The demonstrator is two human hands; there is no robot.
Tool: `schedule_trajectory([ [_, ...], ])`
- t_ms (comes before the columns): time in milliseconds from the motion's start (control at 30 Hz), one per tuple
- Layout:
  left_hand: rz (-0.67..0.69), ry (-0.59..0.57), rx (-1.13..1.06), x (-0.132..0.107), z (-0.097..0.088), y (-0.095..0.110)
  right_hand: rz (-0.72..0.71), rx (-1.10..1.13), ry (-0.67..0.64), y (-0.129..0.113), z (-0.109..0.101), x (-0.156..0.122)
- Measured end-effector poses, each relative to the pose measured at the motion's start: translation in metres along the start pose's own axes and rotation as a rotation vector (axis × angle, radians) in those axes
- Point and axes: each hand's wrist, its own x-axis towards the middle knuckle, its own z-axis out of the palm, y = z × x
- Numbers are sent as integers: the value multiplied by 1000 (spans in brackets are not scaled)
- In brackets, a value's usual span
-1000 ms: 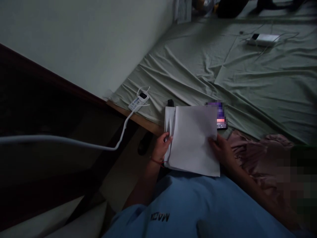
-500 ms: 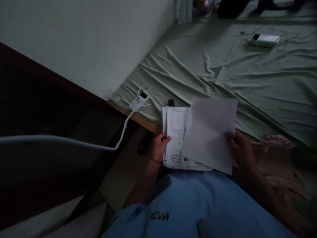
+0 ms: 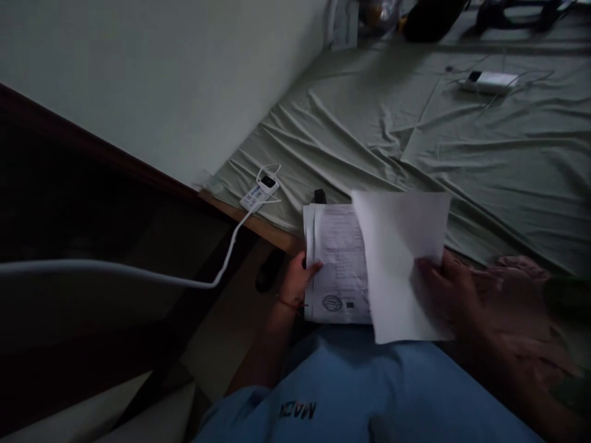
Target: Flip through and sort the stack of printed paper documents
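Note:
A stack of printed papers (image 3: 339, 264) lies over my lap, its top page bearing a round stamp and a small dark square near the lower edge. My left hand (image 3: 298, 280) is closed on the stack's left edge, thumb on top. With my right hand (image 3: 446, 283) I grip the right side of a blank-looking sheet of paper (image 3: 401, 246). That sheet overlaps the right part of the stack and hides it. My right thumb rests on its face; the other fingers are mostly out of sight behind it.
A green bedsheet (image 3: 360, 141) spreads ahead. A small white device (image 3: 268, 183) with a dark face sits near a white cable (image 3: 226, 264) at the bed's edge. Farther off lies a white box-shaped device (image 3: 494, 82) with thin wires. Pinkish cloth (image 3: 517, 301) is bunched at right.
The blank-looking sheet has shifted right and slightly toward me in my right hand, showing more of the printed page. My left hand stays on the stack's edge.

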Motion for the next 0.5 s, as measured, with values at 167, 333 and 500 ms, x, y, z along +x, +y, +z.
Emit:
schedule_trajectory([
  [167, -38, -12, -7, 5, 1, 2, -195, -243, -28, 11, 24, 3],
  [333, -3, 15, -81, 1, 5, 0, -376, -354, 95, 19, 40, 1],
  [500, 11, 0, -163, -5, 7, -4, -367, -292, 17, 28, 44, 1],
])
